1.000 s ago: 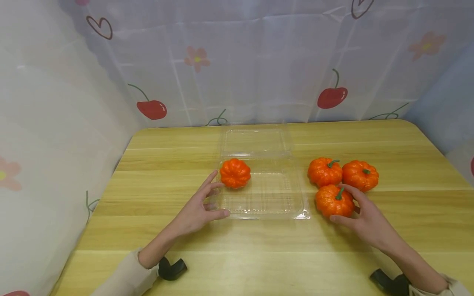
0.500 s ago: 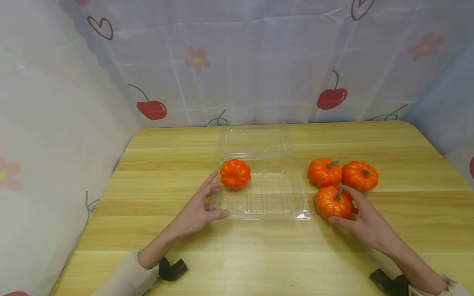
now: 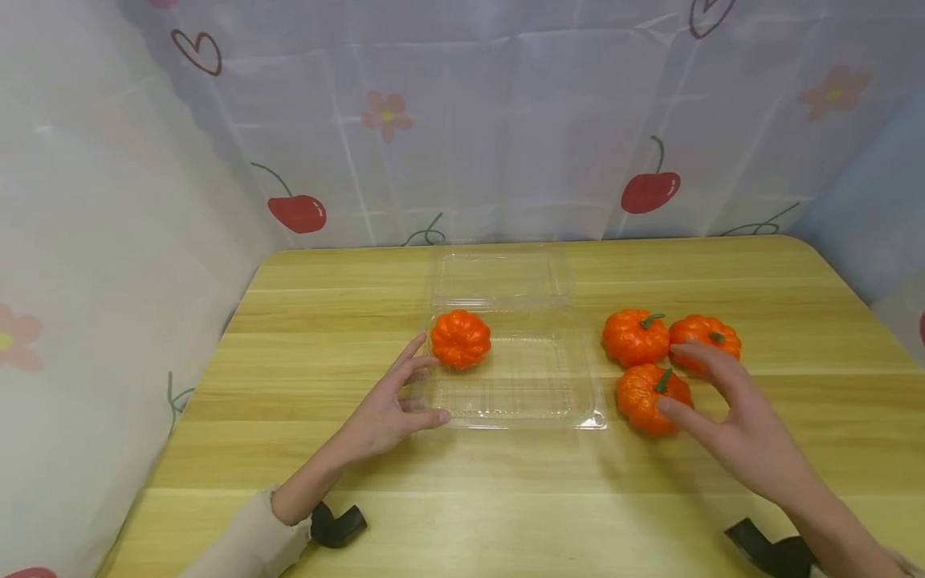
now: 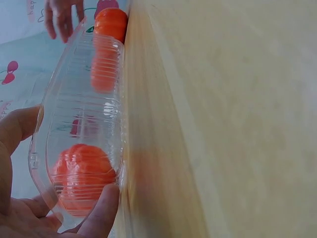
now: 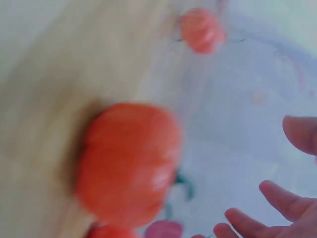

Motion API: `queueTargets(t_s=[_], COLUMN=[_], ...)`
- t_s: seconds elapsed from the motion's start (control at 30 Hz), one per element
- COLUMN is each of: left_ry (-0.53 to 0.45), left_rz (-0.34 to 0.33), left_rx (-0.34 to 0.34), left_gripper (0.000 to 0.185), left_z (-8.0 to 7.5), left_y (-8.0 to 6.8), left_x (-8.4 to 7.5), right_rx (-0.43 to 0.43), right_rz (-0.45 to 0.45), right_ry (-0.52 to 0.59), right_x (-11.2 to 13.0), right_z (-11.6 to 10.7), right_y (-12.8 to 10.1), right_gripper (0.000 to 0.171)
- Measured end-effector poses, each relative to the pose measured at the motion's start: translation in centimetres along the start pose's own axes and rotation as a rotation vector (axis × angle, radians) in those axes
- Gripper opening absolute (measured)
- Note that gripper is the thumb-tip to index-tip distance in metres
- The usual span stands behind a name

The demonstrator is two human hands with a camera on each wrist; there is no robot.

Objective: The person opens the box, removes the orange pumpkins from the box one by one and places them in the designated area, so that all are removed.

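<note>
Right hand (image 3: 730,413) hovered spread, empty, over the nearest pumpkin (image 3: 648,396); a careless grasp risked knocking neighbouring pumpkins (image 3: 634,335). Left hand (image 3: 386,405), fingers relaxed, steadied the clamshell container (image 3: 538,393).

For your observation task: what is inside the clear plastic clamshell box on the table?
One orange toy pumpkin sits in the far left corner of the clear clamshell box. The rest of its tray shows only bare ribbed plastic; nothing is hidden, as the box is transparent.
</note>
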State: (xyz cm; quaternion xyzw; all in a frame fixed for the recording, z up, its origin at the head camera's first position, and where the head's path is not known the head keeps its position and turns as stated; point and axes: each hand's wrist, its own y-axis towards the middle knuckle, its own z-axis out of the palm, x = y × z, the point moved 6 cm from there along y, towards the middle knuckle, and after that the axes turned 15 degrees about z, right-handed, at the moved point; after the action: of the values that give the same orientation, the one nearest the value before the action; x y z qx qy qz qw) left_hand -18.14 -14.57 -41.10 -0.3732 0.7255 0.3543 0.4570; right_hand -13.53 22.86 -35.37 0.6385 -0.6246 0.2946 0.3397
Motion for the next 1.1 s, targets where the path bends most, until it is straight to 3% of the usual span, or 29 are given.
queueTargets(t_s=[0.23,0.67,0.87,1.1], left_ry=[0.004,0.005,0.005,0.009], left_rz=[0.003,0.005,0.006,0.006], left_rx=[-0.002,-0.004,-0.004,0.001], left_gripper=[0.073,0.072,0.072,0.079], left_z=[-0.1,0.1,0.0,0.0], left_y=[-0.2,0.0,0.1,0.1], left_x=[0.0,-0.1,-0.2,-0.2], right_rx=[0.077,0.257,0.26,0.271], right_rz=[-0.018,-0.007,0.008,-0.01], right_ry=[0.062,0.296,0.283,0.15], right_x=[4.9,9.5,11.4,12.2], right_z=[2.8,10.5,13.4,16.5], right_y=[0.8,5.2,7.3,9.2], right_gripper=[0.043,0.04,0.037,0.045])
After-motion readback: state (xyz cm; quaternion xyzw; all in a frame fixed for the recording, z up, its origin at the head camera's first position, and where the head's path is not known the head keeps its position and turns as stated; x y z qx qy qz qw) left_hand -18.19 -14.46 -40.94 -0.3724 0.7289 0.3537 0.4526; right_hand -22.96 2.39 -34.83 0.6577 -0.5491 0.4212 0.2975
